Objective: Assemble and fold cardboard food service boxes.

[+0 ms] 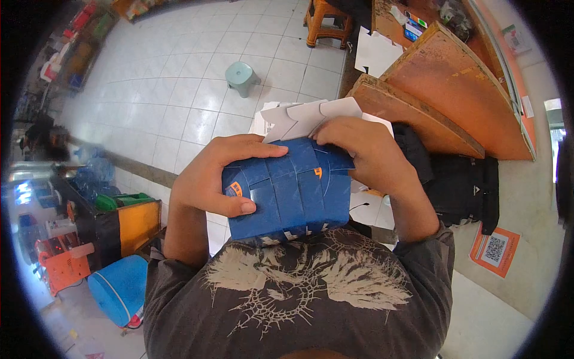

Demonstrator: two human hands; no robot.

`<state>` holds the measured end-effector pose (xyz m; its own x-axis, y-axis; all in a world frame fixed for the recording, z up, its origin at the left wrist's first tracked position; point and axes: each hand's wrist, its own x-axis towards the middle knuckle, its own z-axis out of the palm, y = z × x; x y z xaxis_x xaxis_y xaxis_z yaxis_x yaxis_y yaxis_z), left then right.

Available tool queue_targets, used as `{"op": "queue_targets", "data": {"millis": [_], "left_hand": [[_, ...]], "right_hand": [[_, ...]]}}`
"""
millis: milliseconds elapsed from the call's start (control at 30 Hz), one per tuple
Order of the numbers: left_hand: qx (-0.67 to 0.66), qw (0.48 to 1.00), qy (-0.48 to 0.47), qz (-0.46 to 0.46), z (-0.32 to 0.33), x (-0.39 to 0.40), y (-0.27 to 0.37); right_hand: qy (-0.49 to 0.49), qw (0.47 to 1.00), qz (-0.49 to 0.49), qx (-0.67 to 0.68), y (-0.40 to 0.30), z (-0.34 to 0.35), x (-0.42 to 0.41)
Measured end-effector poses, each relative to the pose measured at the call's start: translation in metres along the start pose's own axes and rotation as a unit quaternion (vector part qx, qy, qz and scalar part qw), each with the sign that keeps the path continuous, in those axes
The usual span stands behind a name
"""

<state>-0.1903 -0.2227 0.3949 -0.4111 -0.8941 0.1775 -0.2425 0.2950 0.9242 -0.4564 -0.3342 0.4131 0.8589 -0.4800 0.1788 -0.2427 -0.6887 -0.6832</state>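
Observation:
Close to my chest is a woven piece of glossy dark blue card strips [291,193], with small orange printed patches. White strip ends [314,117] fan out along its far edge, overlapping each other. My left hand [202,175] grips the left side, its thumb lying flat on the blue weave and a finger stretched across the upper part. At the far right corner my right hand [370,146] has its fingers curled onto the strips where blue meets white. The fingertips of that hand are partly hidden, as is the underside of the weave.
A pale green plastic stool [242,77] and an orange-brown stool [328,22] stand on the tiled floor. Wooden panels [453,85] and a black bag [464,188] are at right. On the left are a blue container [120,289] and a black-and-yellow box [139,226].

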Motion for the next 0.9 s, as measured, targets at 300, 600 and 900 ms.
{"op": "queue_targets", "data": {"millis": [300, 600, 900], "left_hand": [[-0.011, 1.0, -0.014, 0.008, -0.002, 0.007, 0.003], [-0.026, 0.999, 0.039, 0.013, 0.0, -0.004, -0.006], [-0.007, 1.0, 0.0, 0.026, 0.001, 0.007, 0.004]], "right_hand": [[0.023, 0.983, -0.164, -0.086, 0.003, 0.007, 0.014], [0.207, 0.958, -0.139, -0.14, -0.008, 0.023, -0.01], [0.212, 0.963, -0.128, -0.103, 0.0, 0.027, -0.004]]}}
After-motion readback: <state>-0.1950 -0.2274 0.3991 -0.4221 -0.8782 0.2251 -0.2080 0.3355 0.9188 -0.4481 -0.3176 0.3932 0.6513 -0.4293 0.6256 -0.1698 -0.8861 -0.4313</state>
